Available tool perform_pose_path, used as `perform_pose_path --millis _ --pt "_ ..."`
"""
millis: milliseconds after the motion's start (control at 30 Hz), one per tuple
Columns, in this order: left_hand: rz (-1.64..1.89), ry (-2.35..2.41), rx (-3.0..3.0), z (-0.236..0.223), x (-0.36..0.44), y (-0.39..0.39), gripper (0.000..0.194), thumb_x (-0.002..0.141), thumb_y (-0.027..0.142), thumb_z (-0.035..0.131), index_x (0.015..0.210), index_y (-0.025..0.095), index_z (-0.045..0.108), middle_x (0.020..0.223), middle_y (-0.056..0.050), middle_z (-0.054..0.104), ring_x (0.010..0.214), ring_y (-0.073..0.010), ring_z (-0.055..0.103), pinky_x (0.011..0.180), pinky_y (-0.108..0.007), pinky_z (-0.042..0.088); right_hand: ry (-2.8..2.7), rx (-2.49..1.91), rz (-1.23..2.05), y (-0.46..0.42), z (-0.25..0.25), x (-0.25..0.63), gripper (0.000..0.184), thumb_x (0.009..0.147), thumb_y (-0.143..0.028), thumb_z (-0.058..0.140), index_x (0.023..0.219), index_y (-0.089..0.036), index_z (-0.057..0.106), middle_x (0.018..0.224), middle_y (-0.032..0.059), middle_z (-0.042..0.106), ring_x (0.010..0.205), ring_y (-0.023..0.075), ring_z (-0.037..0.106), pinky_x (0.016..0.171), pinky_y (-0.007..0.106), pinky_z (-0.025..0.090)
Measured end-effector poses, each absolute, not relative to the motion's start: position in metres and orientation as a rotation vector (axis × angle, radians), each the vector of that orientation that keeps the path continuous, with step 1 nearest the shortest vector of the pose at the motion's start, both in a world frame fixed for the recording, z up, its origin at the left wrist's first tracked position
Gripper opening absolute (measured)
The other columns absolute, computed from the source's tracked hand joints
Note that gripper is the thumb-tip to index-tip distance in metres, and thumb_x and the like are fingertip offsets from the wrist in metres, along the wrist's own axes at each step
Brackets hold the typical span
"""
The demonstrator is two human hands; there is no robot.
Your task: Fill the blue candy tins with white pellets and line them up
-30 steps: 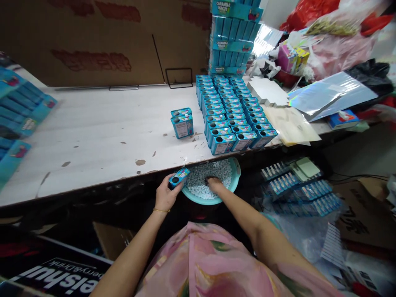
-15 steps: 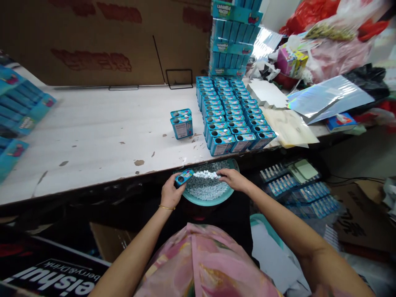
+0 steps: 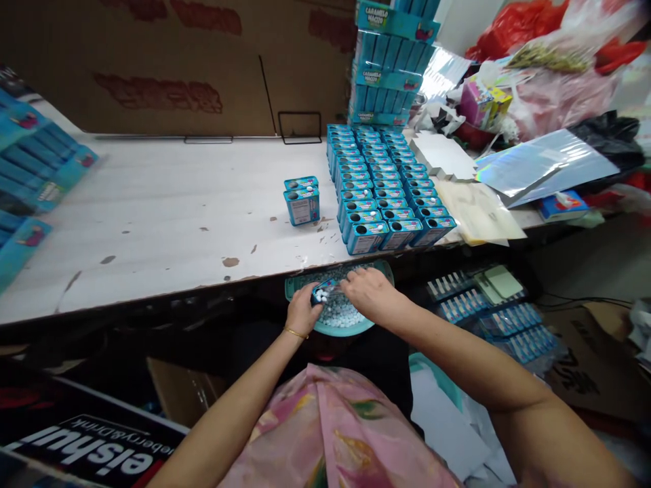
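Observation:
Over a teal basin [image 3: 350, 332] of small white candies [image 3: 346, 314], my left hand [image 3: 301, 312] grips a small blue candy tin [image 3: 330, 283]. White candies show at the tin's top opening, which tilts toward the right. Close against its right side is my right hand [image 3: 370, 291], closed with fingers pinched round a narrow scoop. Most of that scoop is hidden by the hand, and its shape is hard to make out. On the table above the basin stand two similar tins [image 3: 304, 207], one behind the other.
Rows of upright blue tins [image 3: 369, 238] stand on the white table [image 3: 152, 224], with stacked display boxes [image 3: 386, 74] behind. More display boxes [image 3: 48, 169] sit at left. Plastic sheets [image 3: 549, 166] and bags cover the right end. The table edge runs just above my hands.
My right hand has moved left to the tin, and the row of candies it carried on the scoop no longer shows. My left hand has shifted slightly right; candies now fill the tin's opening.

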State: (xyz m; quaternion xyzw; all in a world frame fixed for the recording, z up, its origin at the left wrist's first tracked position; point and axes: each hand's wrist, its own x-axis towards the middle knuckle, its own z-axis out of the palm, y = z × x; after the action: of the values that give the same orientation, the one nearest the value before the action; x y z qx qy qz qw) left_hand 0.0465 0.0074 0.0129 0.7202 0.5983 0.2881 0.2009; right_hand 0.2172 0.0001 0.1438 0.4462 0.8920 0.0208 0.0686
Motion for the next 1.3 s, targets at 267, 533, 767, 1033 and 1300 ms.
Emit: perform_pose_path --millis 267,533,767,1033,1300 --pt "0.969 1.642 1.858 0.013 0.022 0.005 0.037 0.068 0.025 0.054 0.103 0.018 0.052 0.100 -0.006 0.060 0.092 -0.0194 0.055 0.084 -0.034 0.042 2.382 1.689 -0.293 0.025 0.065 0.272 0.026 0.081 -0.017 0.037 0.099 -0.019 0.055 0.094 0.0109 0.060 0.090 0.0193 0.054 0.076 0.030 0.037" --pt "1.094 1.758 1.670 0.023 0.002 -0.004 0.040 0.067 0.035 0.057 0.103 0.018 0.053 0.095 -0.004 0.061 0.084 -0.0167 0.057 0.080 -0.030 0.043 2.234 1.841 -0.826 0.044 -0.040 0.200 0.038 0.077 -0.022 0.045 0.114 -0.024 0.052 0.105 0.0052 0.062 0.093 0.0182 0.057 0.077 0.026 0.041" --pt "1.122 1.793 1.567 0.029 -0.001 -0.005 0.042 0.064 0.039 0.059 0.100 0.017 0.054 0.089 -0.003 0.062 0.079 -0.0160 0.057 0.076 -0.029 0.044 2.448 1.852 -1.130 0.039 -0.023 0.230 0.035 0.077 -0.024 0.048 0.112 -0.022 0.053 0.108 0.0010 0.060 0.098 0.0143 0.054 0.082 0.022 0.039" --pt "1.048 1.717 1.793 0.016 0.016 0.005 0.038 0.066 0.027 0.055 0.103 0.018 0.053 0.099 -0.005 0.061 0.090 -0.0191 0.056 0.083 -0.032 0.042 2.779 1.730 -0.900 0.023 0.076 0.270 0.031 0.078 -0.027 0.046 0.108 -0.024 0.056 0.108 0.0017 0.060 0.100 0.0167 0.053 0.083 0.026 0.039" --pt "0.864 1.678 1.984 0.017 0.048 0.013 0.041 0.063 0.017 0.051 0.104 0.015 0.053 0.102 -0.008 0.060 0.093 -0.0225 0.053 0.084 -0.035 0.041 2.625 1.499 -0.226 0.018 0.124 0.241 0.026 0.082 -0.030 0.038 0.100 -0.023 0.056 0.096 0.0064 0.061 0.088 0.0190 0.054 0.071 0.028 0.038"
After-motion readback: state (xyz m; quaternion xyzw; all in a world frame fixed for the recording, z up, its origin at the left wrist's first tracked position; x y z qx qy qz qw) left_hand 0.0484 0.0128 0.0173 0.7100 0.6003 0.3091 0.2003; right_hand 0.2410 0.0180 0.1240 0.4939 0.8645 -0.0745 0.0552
